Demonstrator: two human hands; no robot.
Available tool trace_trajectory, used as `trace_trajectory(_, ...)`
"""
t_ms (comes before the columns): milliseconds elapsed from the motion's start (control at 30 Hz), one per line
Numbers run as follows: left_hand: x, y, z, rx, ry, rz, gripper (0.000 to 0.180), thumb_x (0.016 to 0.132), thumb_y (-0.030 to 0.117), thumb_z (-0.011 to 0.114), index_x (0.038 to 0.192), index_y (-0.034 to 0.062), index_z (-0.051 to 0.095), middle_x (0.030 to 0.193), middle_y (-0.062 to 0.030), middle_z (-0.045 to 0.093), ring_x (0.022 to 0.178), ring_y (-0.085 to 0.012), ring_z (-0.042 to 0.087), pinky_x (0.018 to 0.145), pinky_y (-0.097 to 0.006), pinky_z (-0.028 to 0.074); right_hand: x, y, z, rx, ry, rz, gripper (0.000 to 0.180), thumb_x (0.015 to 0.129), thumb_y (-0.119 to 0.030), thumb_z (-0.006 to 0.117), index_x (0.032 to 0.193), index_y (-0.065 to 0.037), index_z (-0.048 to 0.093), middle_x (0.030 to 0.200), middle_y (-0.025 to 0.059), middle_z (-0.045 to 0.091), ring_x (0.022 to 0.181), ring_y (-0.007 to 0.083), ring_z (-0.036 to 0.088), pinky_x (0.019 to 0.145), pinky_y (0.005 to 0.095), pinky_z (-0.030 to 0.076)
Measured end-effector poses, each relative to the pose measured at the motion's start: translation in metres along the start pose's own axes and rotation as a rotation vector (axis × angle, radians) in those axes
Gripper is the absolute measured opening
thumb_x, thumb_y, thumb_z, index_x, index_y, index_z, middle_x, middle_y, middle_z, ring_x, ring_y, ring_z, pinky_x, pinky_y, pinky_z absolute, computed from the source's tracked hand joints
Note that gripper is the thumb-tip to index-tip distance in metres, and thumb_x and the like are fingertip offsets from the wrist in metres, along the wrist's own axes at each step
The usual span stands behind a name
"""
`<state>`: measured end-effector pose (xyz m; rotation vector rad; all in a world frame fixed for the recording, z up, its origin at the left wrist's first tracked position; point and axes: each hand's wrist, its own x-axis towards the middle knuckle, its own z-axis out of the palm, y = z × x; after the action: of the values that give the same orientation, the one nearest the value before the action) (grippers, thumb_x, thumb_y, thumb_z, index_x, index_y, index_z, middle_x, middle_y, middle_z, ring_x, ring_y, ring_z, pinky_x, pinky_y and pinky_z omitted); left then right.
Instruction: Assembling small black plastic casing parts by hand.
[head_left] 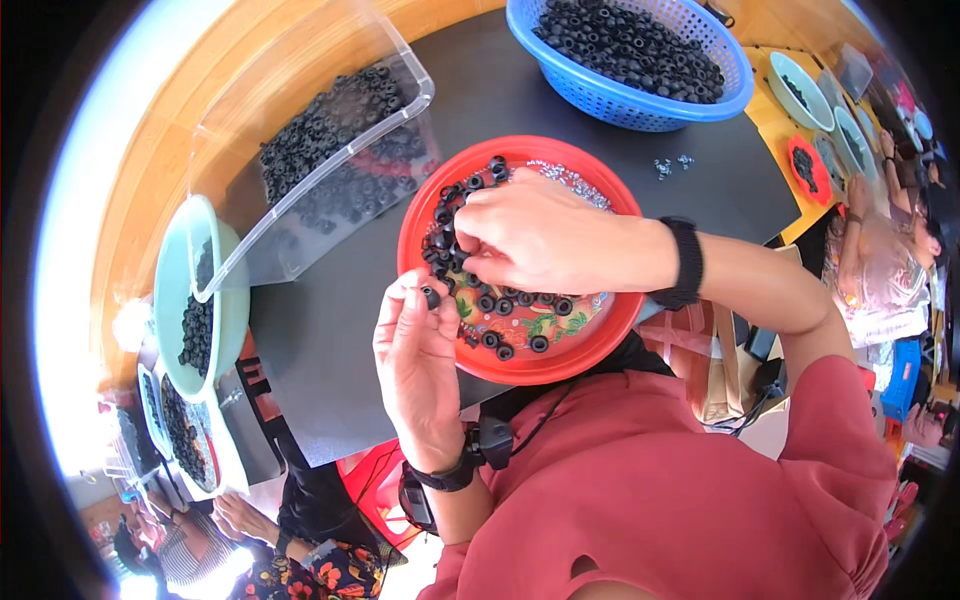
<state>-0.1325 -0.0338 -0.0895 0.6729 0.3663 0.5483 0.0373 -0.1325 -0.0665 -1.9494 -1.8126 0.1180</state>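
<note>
My left hand [415, 355] is closed on a small black ring-shaped part [431, 297], held between thumb and fingertips at the left rim of a round red tray [590, 345]. Over the tray reaches my right hand [535, 235], its fingers bent inward among the loose black ring-shaped parts [488, 302]. What its fingertips hold, if anything, is hidden. Many such black parts lie on the tray's patterned bottom, mostly at the left and front. Small silvery metal pieces [570, 182] are spread along its far right side, partly behind my right hand.
A clear plastic bin [345, 165] of black parts stands at the far left, beside a pale green basin [232, 300]. A blue perforated basket [610, 95] full of them is at the back. Some metal bits [672, 166] lie on the dark tabletop [470, 75]. Other people sit on both sides.
</note>
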Motion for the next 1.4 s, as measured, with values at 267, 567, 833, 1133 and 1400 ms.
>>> trace_trajectory(267,-0.005,-0.007,0.016,0.04,-0.023,-0.074,0.019,0.096,0.009,0.055,0.11,-0.0021,0.061,0.107,-0.0076,0.064,0.092,-0.0114,0.06,0.084,-0.027,0.049,-0.012,-0.012,-0.016,0.191,0.199,-0.177,0.014,0.079,-0.017,0.069,0.086,-0.009,0.06,0.08,0.0026,0.056,0.071,0.0197,0.054,0.071,0.0338,0.038)
trace_trajectory(567,-0.008,-0.008,0.014,0.026,-0.066,-0.128,0.014,0.095,0.011,0.059,0.101,0.0003,0.064,0.098,-0.0059,0.066,0.083,-0.0116,0.059,0.077,-0.027,0.048,-0.019,-0.022,-0.024,-0.123,0.33,-0.291,0.013,0.081,-0.019,0.069,0.087,-0.009,0.063,0.08,0.0009,0.054,0.076,0.0162,0.054,0.078,0.0346,0.039)
trace_trajectory(833,-0.015,-0.008,0.018,-0.04,-0.216,-0.225,0.016,0.094,0.012,0.059,0.103,0.0,0.064,0.097,-0.005,0.065,0.084,-0.0129,0.058,0.075,-0.027,0.046,-0.019,-0.01,-0.033,0.322,0.191,-0.293,0.014,0.08,-0.021,0.068,0.082,-0.007,0.067,0.079,0.0044,0.062,0.076,0.0233,0.059,0.074,0.0358,0.041)
trace_trajectory(1133,-0.013,-0.011,0.011,-0.025,-0.229,-0.236,0.016,0.094,0.011,0.059,0.105,0.0003,0.064,0.099,-0.0057,0.066,0.091,-0.0157,0.061,0.078,-0.027,0.048,-0.025,-0.011,-0.032,0.273,0.202,-0.301,0.015,0.083,-0.023,0.065,0.084,-0.007,0.066,0.08,0.0045,0.062,0.077,0.0225,0.058,0.076,0.0342,0.039)
trace_trajectory(1400,-0.014,-0.01,0.024,0.088,-0.144,-0.122,0.028,0.094,0.004,0.056,0.121,-0.0009,0.059,0.103,-0.0077,0.064,0.082,-0.0116,0.059,0.079,-0.027,0.05,-0.032,-0.012,-0.041,0.203,0.209,-0.178,0.015,0.083,-0.018,0.068,0.094,-0.008,0.064,0.089,0.0032,0.063,0.086,0.0202,0.06,0.08,0.0345,0.04)
